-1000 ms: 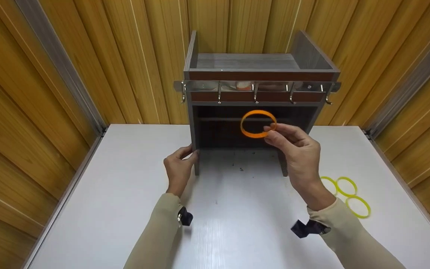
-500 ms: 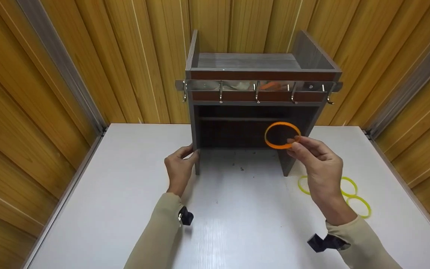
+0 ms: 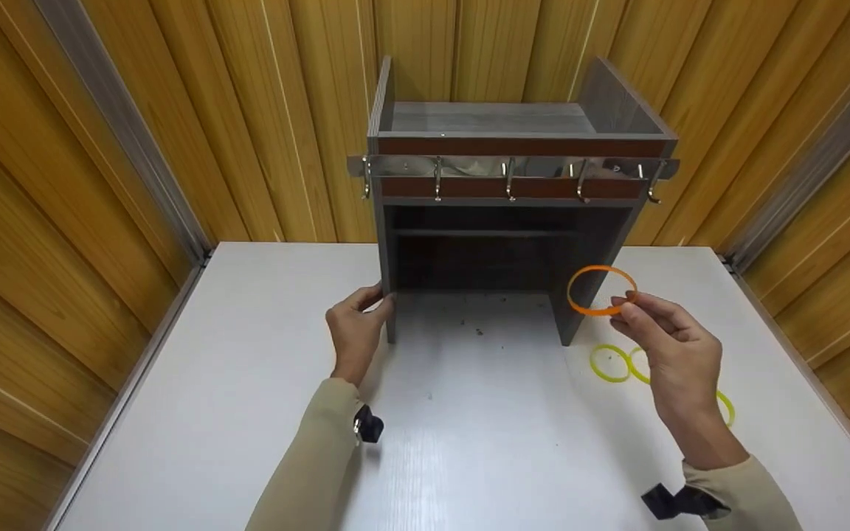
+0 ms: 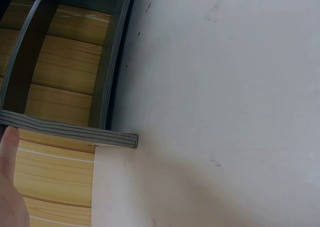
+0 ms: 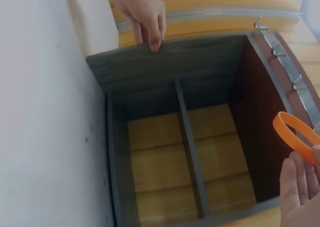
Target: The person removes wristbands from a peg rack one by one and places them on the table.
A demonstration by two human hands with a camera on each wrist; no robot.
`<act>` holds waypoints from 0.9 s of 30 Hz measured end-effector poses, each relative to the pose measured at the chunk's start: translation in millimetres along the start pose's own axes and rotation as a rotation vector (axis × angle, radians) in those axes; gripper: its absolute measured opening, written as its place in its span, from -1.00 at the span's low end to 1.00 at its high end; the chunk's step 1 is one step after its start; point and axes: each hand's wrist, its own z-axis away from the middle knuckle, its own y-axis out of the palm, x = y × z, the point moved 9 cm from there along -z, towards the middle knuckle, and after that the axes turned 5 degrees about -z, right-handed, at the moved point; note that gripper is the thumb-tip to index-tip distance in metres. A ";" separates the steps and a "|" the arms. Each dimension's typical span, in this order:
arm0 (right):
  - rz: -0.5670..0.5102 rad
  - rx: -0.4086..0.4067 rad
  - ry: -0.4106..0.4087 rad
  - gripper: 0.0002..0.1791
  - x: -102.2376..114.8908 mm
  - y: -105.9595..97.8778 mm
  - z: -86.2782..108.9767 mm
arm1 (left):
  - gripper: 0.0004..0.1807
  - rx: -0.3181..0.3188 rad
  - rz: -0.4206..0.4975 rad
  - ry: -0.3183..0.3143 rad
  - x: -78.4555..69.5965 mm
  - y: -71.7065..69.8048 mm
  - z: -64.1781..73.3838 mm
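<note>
My left hand (image 3: 357, 329) grips the front edge of the left side panel (image 3: 388, 265) of a small grey shelf unit, thumb on the inner face. In the left wrist view a finger of this hand (image 4: 9, 187) presses against the panel. My right hand (image 3: 679, 361) pinches an orange ring (image 3: 593, 313) by its near right side, between thumb and fingertips. The ring is a thin flat band like a wristband, held in the air at the unit's right front, apart from it. The right wrist view shows the ring (image 5: 292, 138) beside the unit's front.
A metal rail (image 3: 469, 168) with several hooks (image 3: 511, 181) runs across the unit's upper front. Several yellow rings (image 3: 609, 380) lie on the white table (image 3: 469, 457) at right, partly hidden by my right hand. Wood-patterned walls (image 3: 285, 133) surround the table.
My right hand has carried the orange ring right and down, from in front of the unit's opening to its right side panel. The left hand has kept its grip in place.
</note>
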 end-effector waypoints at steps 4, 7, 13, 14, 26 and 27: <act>-0.014 -0.027 0.000 -0.62 -1.1 -21.2 -0.6 | -0.80 -0.004 -0.004 0.001 -0.2 0.1 -0.3; -0.019 -0.047 0.005 -0.62 -3.2 -37.3 -0.9 | -0.80 -0.004 0.001 0.004 -0.1 0.4 -0.1; 0.001 -0.079 0.035 -0.61 -9.6 -67.5 -2.3 | -0.79 -0.010 0.008 0.017 -0.7 0.1 0.2; -0.008 -0.075 0.044 -0.62 -11.0 -72.2 -2.7 | -0.79 -0.010 0.008 0.017 -0.5 0.1 0.3; -0.045 0.002 0.172 -0.75 -34.6 -125.9 -0.9 | -0.78 -0.007 -0.012 -0.006 -1.6 -0.2 -0.4; -0.037 -0.001 0.185 -0.76 -37.0 -130.4 -0.2 | -0.78 -0.007 -0.010 -0.009 -1.3 -0.1 -0.4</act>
